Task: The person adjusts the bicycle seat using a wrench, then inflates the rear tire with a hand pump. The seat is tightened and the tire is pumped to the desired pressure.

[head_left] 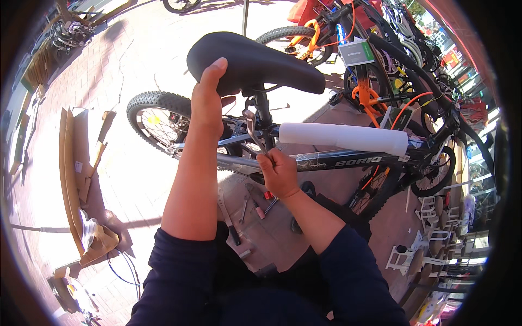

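A black bicycle saddle (255,57) tops the seat post (263,111) of a dark bicycle. My left hand (209,98) grips its rear edge, thumb on the near side and the other fingers mostly hidden beneath it. In my right hand (280,174) is a metal wrench (253,130), closed in the fist. The wrench points up, its head beside the seat post; whether it touches a bolt I cannot tell. White foam wrap (342,138) covers the top tube, just above the dark frame (321,161). The knobby rear wheel (157,122) stands to the left.
Several hand tools (247,209) lie on the paving under the bicycle. Opened cardboard (76,163) is on the left. An orange-forked bicycle (310,43) stands behind, near a small green-and-white box (356,53). White metal parts (405,258) lie at the right.
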Demonstrator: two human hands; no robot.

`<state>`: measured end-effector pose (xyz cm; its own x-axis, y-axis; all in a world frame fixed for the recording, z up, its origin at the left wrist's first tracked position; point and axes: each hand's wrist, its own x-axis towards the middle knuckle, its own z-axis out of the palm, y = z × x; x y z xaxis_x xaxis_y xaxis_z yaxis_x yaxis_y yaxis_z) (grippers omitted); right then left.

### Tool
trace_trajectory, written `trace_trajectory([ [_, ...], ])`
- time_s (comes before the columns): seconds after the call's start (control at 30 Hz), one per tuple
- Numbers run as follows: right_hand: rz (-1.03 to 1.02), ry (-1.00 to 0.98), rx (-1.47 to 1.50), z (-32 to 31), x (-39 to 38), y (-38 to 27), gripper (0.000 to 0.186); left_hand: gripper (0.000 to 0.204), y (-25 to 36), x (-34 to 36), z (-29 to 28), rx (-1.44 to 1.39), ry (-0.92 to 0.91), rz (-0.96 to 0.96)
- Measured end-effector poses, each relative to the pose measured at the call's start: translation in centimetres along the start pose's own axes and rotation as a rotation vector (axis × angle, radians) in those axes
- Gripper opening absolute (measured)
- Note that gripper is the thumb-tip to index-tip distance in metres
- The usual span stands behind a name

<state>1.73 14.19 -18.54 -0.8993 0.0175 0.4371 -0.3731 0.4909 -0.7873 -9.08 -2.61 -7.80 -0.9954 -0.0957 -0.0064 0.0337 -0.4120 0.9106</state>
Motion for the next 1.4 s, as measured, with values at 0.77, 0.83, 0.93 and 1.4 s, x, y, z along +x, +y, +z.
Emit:
trace_trajectory([
  [0.77, 0.314, 0.061, 0.348, -9.0, 13.4, -5.6, 0.044, 0.045, -1.1, -0.3, 0.4, -0.168, -0.118, 0.096],
  [0.83, 0.296, 0.066, 0.345, -8.8, 13.4, -5.3, 0.043, 0.045, -0.8, -0.4, 0.5, -0.179, -0.104, 0.059],
  [0.93, 0.311, 0.142, 0.383, -8.4, 13.0, -5.6, 0.041, 0.045, -0.3, -0.5, 0.7, -0.2, -0.129, 0.036],
  [1.4, 0.33, 0.236, 0.327, -7.3, 11.6, -7.0, 0.032, 0.045, -0.4, 0.3, 0.0, -0.221, -0.199, 0.038],
])
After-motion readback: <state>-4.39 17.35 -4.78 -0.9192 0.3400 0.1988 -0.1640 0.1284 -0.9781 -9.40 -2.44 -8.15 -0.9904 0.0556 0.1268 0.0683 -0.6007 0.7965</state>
